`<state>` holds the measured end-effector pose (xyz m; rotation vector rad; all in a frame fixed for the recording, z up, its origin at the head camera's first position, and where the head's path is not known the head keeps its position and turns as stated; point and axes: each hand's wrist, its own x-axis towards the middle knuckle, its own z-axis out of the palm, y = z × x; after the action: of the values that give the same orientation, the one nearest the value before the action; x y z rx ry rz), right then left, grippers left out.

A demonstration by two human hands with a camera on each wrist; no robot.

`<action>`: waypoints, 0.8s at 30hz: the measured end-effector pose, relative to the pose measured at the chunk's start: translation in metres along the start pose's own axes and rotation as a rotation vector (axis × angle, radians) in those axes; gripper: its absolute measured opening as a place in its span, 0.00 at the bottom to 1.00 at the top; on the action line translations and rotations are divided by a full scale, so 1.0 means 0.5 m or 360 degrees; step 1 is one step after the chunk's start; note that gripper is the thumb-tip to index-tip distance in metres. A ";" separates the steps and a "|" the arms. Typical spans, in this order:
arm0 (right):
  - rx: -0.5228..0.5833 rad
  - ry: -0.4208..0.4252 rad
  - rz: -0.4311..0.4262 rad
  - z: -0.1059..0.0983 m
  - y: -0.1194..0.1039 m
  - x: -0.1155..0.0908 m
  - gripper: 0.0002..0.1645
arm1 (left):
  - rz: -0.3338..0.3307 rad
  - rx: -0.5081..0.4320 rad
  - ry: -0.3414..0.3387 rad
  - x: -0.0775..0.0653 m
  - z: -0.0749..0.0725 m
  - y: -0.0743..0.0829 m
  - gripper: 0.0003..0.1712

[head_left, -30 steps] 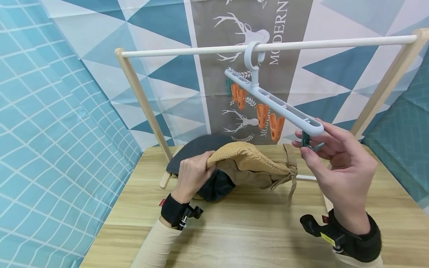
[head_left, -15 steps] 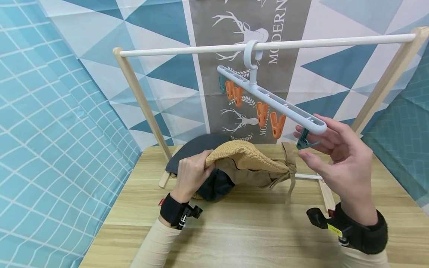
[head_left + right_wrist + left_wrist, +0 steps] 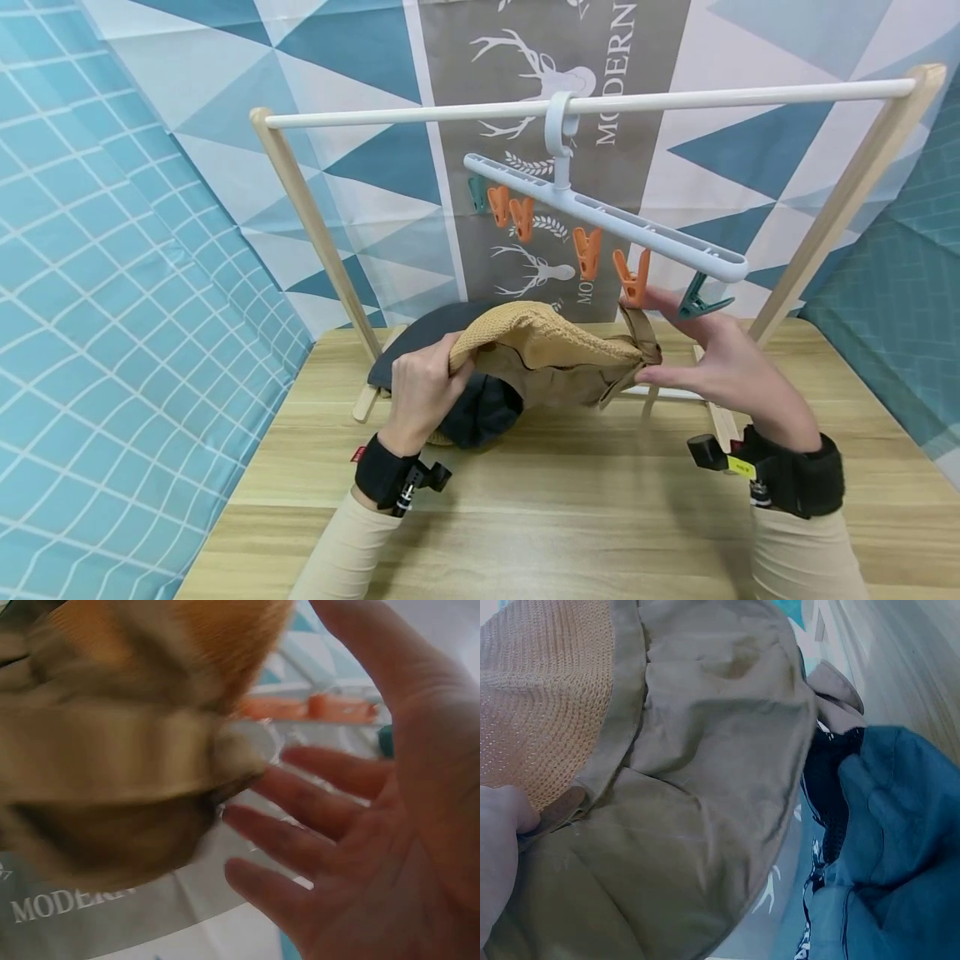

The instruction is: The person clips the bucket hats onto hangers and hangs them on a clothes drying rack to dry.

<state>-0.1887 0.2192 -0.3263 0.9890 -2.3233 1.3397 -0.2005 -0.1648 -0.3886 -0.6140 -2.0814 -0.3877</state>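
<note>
Two ends of our tan hat (image 3: 540, 329) get attention: our left hand (image 3: 423, 387) grips one edge, probably so the thing doesn't flop, and our right hand (image 3: 723, 358) is spread loosely by the tie (image 3: 641, 333), not gripping (touching? we can't tell). The hat's below our hanger (image 3: 637, 227), hooked over the rod (image 3: 712, 100) so its clips (image 3: 588, 252) dangle freely, we reckon.

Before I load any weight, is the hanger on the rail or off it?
On. In the head view, the hanger hangs by its hook, curled over the white rail.
</note>
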 end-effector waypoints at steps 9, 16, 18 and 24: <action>-0.0075 -0.0008 -0.0307 0.022 0.026 0.015 0.32 | -0.0002 -0.0099 -0.0011 0.004 -0.003 0.015 0.10; -0.0031 0.0146 -0.0370 0.028 0.031 0.018 0.24 | 0.0013 -0.0121 -0.0017 0.001 -0.003 0.019 0.11; -0.0046 0.0193 -0.0339 0.027 0.031 0.018 0.22 | 0.0016 -0.0149 -0.0019 0.001 -0.001 0.020 0.11; -0.0146 0.0286 -0.0145 0.023 0.029 0.009 0.18 | -0.0013 -0.0217 -0.0075 0.008 -0.001 0.026 0.22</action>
<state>-0.2009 0.2126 -0.3393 0.8961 -2.1591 1.2221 -0.1948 -0.1534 -0.3846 -0.7012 -2.1152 -0.5282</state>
